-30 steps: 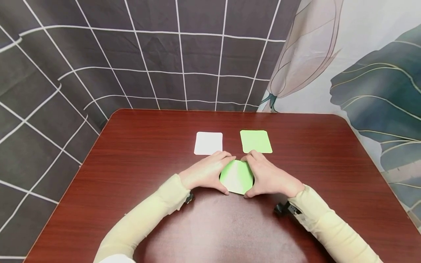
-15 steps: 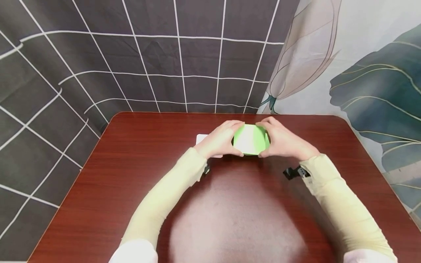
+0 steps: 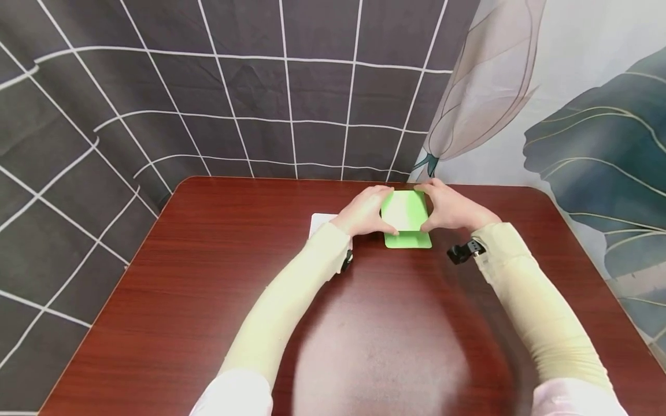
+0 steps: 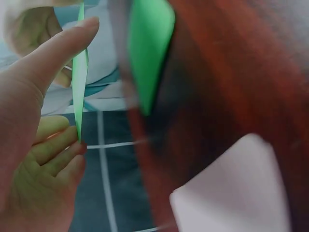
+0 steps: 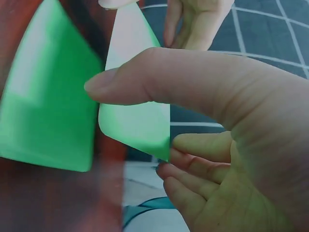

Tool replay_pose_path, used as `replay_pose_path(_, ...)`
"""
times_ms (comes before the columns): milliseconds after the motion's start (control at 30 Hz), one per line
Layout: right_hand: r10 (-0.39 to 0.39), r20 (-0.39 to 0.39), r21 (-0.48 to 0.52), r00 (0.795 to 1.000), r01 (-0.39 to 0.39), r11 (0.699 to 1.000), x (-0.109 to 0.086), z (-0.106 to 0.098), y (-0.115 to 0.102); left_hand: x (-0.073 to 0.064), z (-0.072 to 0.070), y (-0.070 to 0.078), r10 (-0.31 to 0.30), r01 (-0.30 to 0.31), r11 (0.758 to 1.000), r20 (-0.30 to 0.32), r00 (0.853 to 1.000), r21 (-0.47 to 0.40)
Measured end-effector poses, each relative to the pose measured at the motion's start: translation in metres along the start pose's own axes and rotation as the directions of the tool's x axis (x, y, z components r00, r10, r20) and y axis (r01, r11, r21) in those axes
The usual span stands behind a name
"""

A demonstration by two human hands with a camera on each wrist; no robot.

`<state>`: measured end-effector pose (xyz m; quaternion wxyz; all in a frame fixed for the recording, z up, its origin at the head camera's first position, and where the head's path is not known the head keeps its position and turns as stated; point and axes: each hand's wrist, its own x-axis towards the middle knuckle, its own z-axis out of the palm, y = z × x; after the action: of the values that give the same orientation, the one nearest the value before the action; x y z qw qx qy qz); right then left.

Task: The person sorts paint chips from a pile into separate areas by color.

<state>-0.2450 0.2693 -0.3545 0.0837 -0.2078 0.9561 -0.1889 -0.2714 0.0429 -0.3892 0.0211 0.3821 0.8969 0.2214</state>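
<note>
Between thumb and fingers of both hands is a thin light-green square card (image 3: 402, 211), gripped by its opposite side edges. My left hand (image 3: 364, 212) has the left edge and my right hand (image 3: 452, 208) the right. A second green square card (image 3: 408, 240) lies flat on the table beneath, its front strip showing in the head view. Both wrist views show a gap between the held card (image 5: 135, 118) and the lower green card (image 5: 48, 106). A white square card (image 4: 231, 193) lies to the left, partly hidden by my left hand and sleeve in the head view.
The reddish-brown table (image 3: 229, 242) extends around the cards, its back edge just beyond my hands. A dark curtain with a white grid (image 3: 250, 86) hangs behind it. A patterned light curtain (image 3: 572, 69) hangs at the right.
Both hands have carried the held card forward and to the right, from in front of the two table cards to above the green one. My left forearm now covers part of the white card.
</note>
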Motion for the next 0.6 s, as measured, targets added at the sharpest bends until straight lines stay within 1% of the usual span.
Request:
replay_pose_path(133,0.006,0.032,0.005,0.999,-0.006,1.0,-0.001,0.015,0.013,0.002,0.017,-0.001,0.002,-0.002,1.0,0.035,0.999,0.0)
replay_pose_path(233,0.006,0.043,0.021,0.999,-0.007,1.0,-0.003,0.024,0.018,-0.001,0.027,-0.001,-0.014,0.015,1.0,0.061,0.998,-0.013)
replay_pose_path(400,-0.001,0.068,0.039,0.998,-0.002,0.999,-0.006,0.034,0.023,-0.007,0.035,0.0,-0.047,0.05,0.998,0.109,0.993,-0.023)
replay_pose_path(600,0.009,0.086,0.044,0.996,-0.013,0.999,-0.008,0.038,0.025,-0.008,0.041,0.0,-0.057,0.06,0.998,0.122,0.991,-0.024)
